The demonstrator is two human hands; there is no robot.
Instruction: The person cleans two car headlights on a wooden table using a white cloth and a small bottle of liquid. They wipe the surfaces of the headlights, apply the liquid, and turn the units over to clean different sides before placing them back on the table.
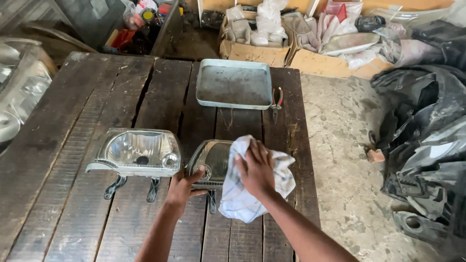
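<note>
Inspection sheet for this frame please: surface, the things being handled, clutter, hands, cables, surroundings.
Surface: dark weathered wooden plank table, gaps between boards.
Handled things: dark-lensed headlamp unit, partly under a white checked cloth; a second clear chrome-reflector headlamp beside it.
Clutter: shallow grey metal tray; red-handled pliers right of it.
Hands: left hand grips the dark headlamp's front edge; right hand presses flat on the cloth.
Cables: nothing seen.
Surroundings: cardboard boxes of wrapped parts, black plastic body panels, concrete floor.
</note>
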